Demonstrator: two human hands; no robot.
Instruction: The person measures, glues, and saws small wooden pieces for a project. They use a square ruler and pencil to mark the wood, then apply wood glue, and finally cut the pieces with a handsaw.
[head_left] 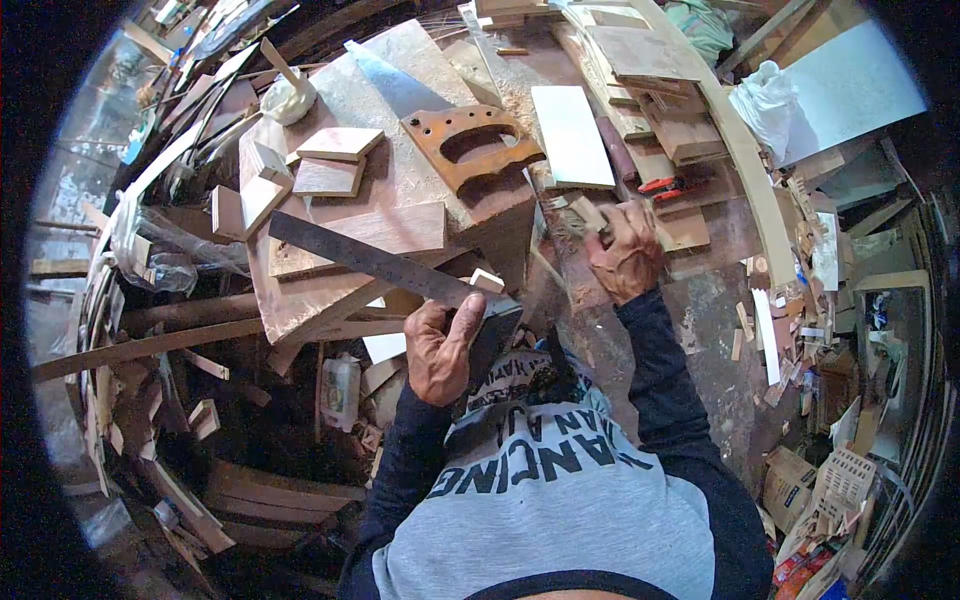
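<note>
Grey shirt front point(550, 520) nearest camera, dark lettering across it, dark sleeves either side. Left hand point(440, 350) just off near edge of workbench point(405, 50), closed on one end of metal square point(370, 255), thumb on top; narrow grip, holding. Square's blade slants away to the left, crossing above flat wood board point(415, 225) that lies along bench's near edge. Small pale block point(487, 281) just beyond left thumb. Right hand point(630, 250) right of bench's near right corner, back of hand up, fingers curled in toward small wood piece point(588, 213); fingertips blurred, grip looks narrow, maybe on that piece, can't tell for sure. Handsaw point(475, 145) flat on bench, wooden handle by near right corner, blade pointing to far edge. White-faced board point(572, 135) right of saw handle, lying flat, long side running away from camera. Red tool point(668, 186) past right hand, near a stack of boards point(690, 125). Toward bench's left edge: upper pale block point(340, 143) on or against lower block point(330, 178), more offcuts point(262, 195) beside them, near left corner side. Whitish tub point(288, 98) with a stick in it, far left corner. White cloth bundle point(768, 110) at far right, beside white sheet point(850, 85). Sawdust around saw.
</note>
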